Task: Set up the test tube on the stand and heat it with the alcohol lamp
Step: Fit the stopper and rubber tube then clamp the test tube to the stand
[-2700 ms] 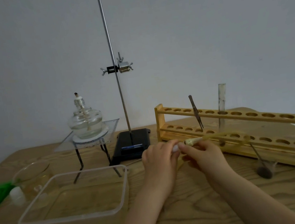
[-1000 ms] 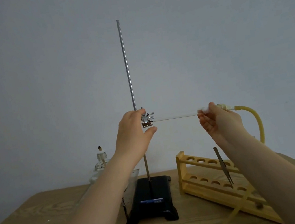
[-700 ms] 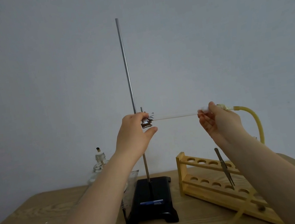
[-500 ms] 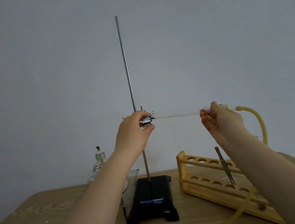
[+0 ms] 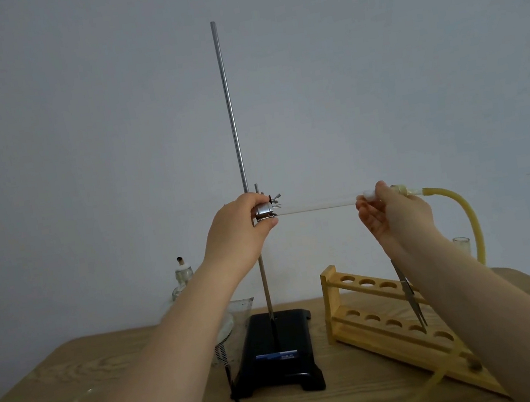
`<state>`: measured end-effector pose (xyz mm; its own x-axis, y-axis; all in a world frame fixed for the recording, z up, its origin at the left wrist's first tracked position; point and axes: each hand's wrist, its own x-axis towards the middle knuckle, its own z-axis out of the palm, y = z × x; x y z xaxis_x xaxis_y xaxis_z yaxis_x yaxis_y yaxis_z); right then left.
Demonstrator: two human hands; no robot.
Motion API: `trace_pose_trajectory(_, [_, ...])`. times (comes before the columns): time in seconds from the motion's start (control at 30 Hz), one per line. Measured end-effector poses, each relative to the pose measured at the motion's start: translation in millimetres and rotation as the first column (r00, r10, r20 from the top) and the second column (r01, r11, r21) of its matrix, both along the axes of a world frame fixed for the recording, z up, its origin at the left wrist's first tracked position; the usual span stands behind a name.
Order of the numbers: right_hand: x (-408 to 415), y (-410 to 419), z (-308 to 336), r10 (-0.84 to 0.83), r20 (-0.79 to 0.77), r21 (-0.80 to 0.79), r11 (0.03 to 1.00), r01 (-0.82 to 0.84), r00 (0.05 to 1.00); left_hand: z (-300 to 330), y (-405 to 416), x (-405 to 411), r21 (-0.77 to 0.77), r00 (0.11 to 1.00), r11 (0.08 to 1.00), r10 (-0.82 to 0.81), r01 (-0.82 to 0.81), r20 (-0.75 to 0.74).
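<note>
Two bare forearms run from the near edge up toward the middle of the scene, with no sleeve, glove, watch or ring visible on either. The left hand [image 5: 238, 228] and the right hand [image 5: 394, 213] are uncovered to the fingertips. The nails that show are short and plain, without polish or markings.

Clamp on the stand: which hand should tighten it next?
Left. The left hand already grips the clamp; the right hand is busy holding the test tube level by its stoppered end.
</note>
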<state>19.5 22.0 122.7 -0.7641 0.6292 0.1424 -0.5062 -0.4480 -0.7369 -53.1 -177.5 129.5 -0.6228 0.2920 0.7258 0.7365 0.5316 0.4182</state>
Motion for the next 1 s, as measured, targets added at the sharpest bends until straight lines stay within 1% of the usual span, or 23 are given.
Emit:
trace_pose_trajectory(0.2, [-3.0,-12.3,1.9,0.011,-0.006,0.03,0.999,-0.01,1.0,1.7,-5.5,-2.2,-0.042,1.0,0.999,0.012,-0.012,-0.017])
trace_pose_trajectory(0.4, [-7.8,-22.1,2.0,0.02,-0.017,0.064,0.998,-0.019,1.0,11.6,-14.6,-5.1,-0.134,0.997,0.989,0.055,-0.062,-0.06])
trace_pose_trajectory(0.53, [-10.2,-32.4,1.6,0.058,-0.047,0.073,0.996,-0.054,0.997,20.4,-15.8,-5.5,-0.227,0.98,0.961,0.126,-0.16,-0.156])
trace_pose_trajectory(0.63, [-12.3,-40.6,1.1,0.083,-0.049,0.087,0.993,-0.078,0.995,24.8,-15.4,-4.6,-0.269,0.965,0.941,0.146,-0.203,-0.219])
trace_pose_trajectory(0.8, [-16.5,-53.0,1.8,0.09,-0.028,0.108,0.99,-0.086,0.996,25.0,-14.1,-5.6,-0.283,0.941,0.926,0.163,-0.249,-0.295])
trace_pose_trajectory(1.0, [-21.4,-58.7,0.3,0.096,-0.015,0.127,0.988,-0.093,0.995,22.0,-15.2,-7.6,-0.281,0.939,0.935,0.123,-0.218,-0.322])
